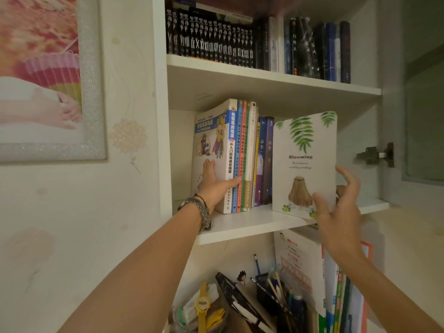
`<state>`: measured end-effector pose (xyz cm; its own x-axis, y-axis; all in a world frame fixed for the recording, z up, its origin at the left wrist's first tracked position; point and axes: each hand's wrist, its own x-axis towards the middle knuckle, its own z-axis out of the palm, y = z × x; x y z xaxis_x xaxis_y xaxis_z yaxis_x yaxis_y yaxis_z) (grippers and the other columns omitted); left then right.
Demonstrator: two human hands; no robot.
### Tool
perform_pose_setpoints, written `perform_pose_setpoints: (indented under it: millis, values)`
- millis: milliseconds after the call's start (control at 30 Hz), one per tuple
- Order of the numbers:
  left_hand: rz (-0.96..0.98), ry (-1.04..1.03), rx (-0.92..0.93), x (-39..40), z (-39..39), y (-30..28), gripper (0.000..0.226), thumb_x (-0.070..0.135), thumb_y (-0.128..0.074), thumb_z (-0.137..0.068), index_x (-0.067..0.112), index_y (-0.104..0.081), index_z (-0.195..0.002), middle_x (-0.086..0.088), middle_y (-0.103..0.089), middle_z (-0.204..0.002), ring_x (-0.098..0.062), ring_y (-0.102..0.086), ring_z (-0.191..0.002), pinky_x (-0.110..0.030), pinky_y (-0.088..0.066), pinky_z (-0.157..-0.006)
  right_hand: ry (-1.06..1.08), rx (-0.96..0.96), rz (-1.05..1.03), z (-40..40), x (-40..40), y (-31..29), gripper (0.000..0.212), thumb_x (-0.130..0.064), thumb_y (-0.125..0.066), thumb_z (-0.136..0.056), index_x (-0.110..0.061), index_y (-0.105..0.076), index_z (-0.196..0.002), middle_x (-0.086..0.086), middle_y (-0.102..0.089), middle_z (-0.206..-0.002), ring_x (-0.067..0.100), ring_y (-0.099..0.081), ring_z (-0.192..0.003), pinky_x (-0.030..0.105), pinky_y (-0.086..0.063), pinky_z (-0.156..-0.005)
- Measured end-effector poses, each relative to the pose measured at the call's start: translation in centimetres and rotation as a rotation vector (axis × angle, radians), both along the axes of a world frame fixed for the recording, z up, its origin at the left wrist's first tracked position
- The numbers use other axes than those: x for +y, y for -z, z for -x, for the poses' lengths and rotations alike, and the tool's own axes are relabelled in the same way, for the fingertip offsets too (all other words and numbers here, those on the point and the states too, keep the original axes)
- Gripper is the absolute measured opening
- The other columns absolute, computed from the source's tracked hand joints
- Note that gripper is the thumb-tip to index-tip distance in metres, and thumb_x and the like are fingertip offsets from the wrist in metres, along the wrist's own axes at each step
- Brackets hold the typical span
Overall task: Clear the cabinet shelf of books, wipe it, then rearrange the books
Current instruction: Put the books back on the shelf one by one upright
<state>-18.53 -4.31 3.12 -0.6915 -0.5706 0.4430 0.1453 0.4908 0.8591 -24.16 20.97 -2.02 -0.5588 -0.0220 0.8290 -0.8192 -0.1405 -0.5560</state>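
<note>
I judge this to be the rearranging step: a short row of upright paperback books (pixel 242 157) already stands toward the left end of the white middle cabinet shelf (pixel 240 227), and I am adding one more. My left hand (pixel 216 186) is wrapped round the outermost volume, fingers flat on its illustrated cover and thumb across its spine, steadying the row, which leans a little. My right hand (pixel 336 207) holds the white hardcover notebook with green leaves and the word "Blooming" (pixel 305 164) at its lower right corner, thumb on the front; the fingers are spread behind its right edge, and I cannot quite tell how many actually touch it. The notebook stands on the shelf's front edge, cover facing me, just right of the row, its left edge overlapping the dark purple spines.

Next I would need to turn it spine-out and slide it back against the purple books, while the left hand keeps the row from tipping.
</note>
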Motion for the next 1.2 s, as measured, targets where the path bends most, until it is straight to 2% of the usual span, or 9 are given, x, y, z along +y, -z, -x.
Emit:
perform_pose_setpoints:
  millis: [133, 267, 400, 467, 633, 767, 967, 1133, 1200]
  values:
    - [0.008, -0.024, -0.007, 1.6, -1.3, -0.4, 0.129, 0.075, -0.075, -0.036, 0.044, -0.010, -0.144, 0.003, -0.033, -0.151, -0.022, -0.041, -0.134, -0.054, -0.037, -0.107, -0.002, 0.016, -0.048, -0.5, 0.3, -0.3, 0.060, -0.003, -0.052, -0.096, -0.027, -0.023, -0.142, 0.005, -0.059, -0.119, 0.015, -0.061, -0.099, 0.008, -0.048, -0.068]
    - [0.038, -0.084, 0.001, 3.6, -3.1, -0.8, 0.110, 0.060, -0.074, -0.052, 0.029, -0.022, -0.144, -0.001, -0.043, -0.144, -0.023, -0.049, -0.126, -0.052, -0.043, -0.102, -0.066, 0.035, -0.099, -1.4, 0.3, -0.6, 0.063, 0.000, -0.050, -0.096, -0.038, -0.023, -0.140, -0.016, -0.060, -0.111, -0.004, -0.063, -0.098, 0.014, -0.052, -0.077]
    - [0.165, -0.169, -0.036, 5.7, -5.1, -1.4, 0.048, 0.026, -0.069, -0.085, 0.020, -0.041, -0.122, -0.003, -0.056, -0.126, -0.020, -0.061, -0.108, -0.041, -0.054, -0.089, -0.065, 0.016, -0.058, -2.6, 0.1, -0.5, 0.063, -0.001, -0.048, -0.097, -0.038, -0.023, -0.142, -0.014, -0.059, -0.112, -0.003, -0.060, -0.103, 0.020, -0.053, -0.084]
    - [0.247, -0.194, -0.047, 6.1, -5.9, -1.7, 0.037, 0.019, -0.062, -0.090, 0.018, -0.044, -0.123, 0.002, -0.054, -0.119, -0.018, -0.062, -0.098, -0.034, -0.055, -0.082, -0.054, 0.009, -0.022, -3.5, 0.0, -0.5, 0.063, 0.000, -0.048, -0.097, -0.034, -0.023, -0.144, -0.004, -0.058, -0.120, 0.002, -0.059, -0.106, 0.028, -0.054, -0.088]
    - [0.235, -0.165, -0.023, 7.7, -8.2, -3.0, 0.041, 0.015, -0.046, -0.098, 0.017, -0.040, -0.138, -0.003, -0.046, -0.136, -0.014, -0.057, -0.098, -0.034, -0.053, -0.087, -0.062, 0.009, 0.040, -5.9, -0.7, -0.3, 0.063, 0.000, -0.047, -0.097, -0.035, -0.026, -0.145, -0.018, -0.054, -0.126, 0.001, -0.054, -0.118, 0.039, -0.050, -0.099]
    - [0.255, -0.093, 0.078, 9.8, -10.1, -4.3, 0.040, 0.027, -0.043, -0.100, 0.020, -0.042, -0.140, 0.004, -0.048, -0.139, -0.010, -0.057, -0.105, -0.021, -0.045, -0.080, -0.095, 0.003, 0.063, -8.2, -2.0, 0.1, 0.066, -0.002, -0.047, -0.097, -0.045, -0.024, -0.142, -0.011, -0.050, -0.138, 0.004, -0.051, -0.124, 0.043, -0.049, -0.100]
    - [0.372, -0.003, 0.374, 12.5, -14.0, -7.3, 0.039, 0.046, -0.047, -0.096, 0.029, -0.050, -0.130, 0.014, -0.058, -0.123, -0.001, -0.056, -0.111, -0.034, -0.046, -0.100, -0.147, 0.043, 0.004, -11.6, -5.1, 0.2, 0.068, -0.005, -0.046, -0.098, -0.048, -0.018, -0.143, -0.010, -0.045, -0.144, -0.005, -0.052, -0.116, 0.024, -0.048, -0.093]
    - [0.519, -0.074, 0.269, 12.9, -16.3, -8.5, 0.055, 0.053, -0.052, -0.091, 0.030, -0.040, -0.139, 0.011, -0.050, -0.137, -0.003, -0.049, -0.122, -0.034, -0.043, -0.104, -0.157, 0.089, -0.025, -14.0, -7.4, 0.0, 0.070, -0.004, -0.047, -0.097, -0.049, -0.017, -0.141, -0.021, -0.031, -0.145, -0.036, -0.027, -0.108, 0.016, -0.036, -0.096]
    - [0.541, -0.086, 0.213, 12.5, -16.4, -8.4, 0.057, 0.049, -0.056, -0.090, 0.028, -0.038, -0.139, 0.017, -0.052, -0.129, -0.001, -0.052, -0.116, -0.027, -0.045, -0.099, -0.146, 0.105, -0.045, -14.6, -7.9, -0.1, 0.073, -0.004, -0.048, -0.097, -0.053, -0.013, -0.138, -0.022, -0.028, -0.147, -0.034, -0.020, -0.118, 0.019, -0.035, -0.102]
